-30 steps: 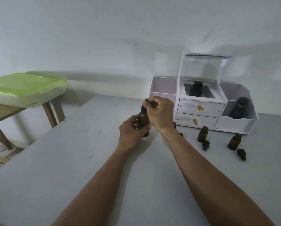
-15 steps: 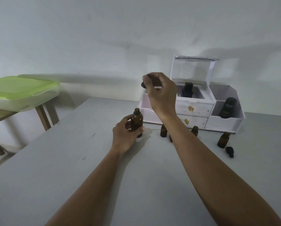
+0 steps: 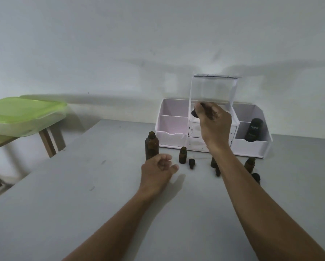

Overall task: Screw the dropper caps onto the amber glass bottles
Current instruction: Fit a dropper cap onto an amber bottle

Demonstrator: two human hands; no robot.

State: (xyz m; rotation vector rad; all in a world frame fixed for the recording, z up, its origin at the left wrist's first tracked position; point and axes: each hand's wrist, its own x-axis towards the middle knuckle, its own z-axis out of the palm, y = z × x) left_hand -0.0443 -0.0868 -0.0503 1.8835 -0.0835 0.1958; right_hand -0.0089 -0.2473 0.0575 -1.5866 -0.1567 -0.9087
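Observation:
A tall amber bottle [image 3: 151, 147] stands uncapped on the grey table [image 3: 101, 185]. My left hand [image 3: 157, 173] hovers just in front of it with loosely curled fingers and holds nothing. My right hand [image 3: 213, 122] is raised in front of the white organizer [image 3: 174, 129] and pinches a black dropper cap [image 3: 195, 112]. A small amber bottle [image 3: 183, 155] stands beside a loose black cap [image 3: 191, 162]. Another small bottle [image 3: 249, 164] and a black cap [image 3: 256, 177] sit at the right. A further bottle [image 3: 213, 162] is partly hidden behind my right forearm.
The organizer stands against the wall with its clear lid [image 3: 212, 89] raised and a black bottle [image 3: 254, 131] in its right compartment. A green-lidded plastic box [image 3: 24, 113] rests on a wooden table at the left.
My left hand has let go of the tall bottle and drawn back towards me. My right hand has carried the cap to the right and back, in front of the organizer.

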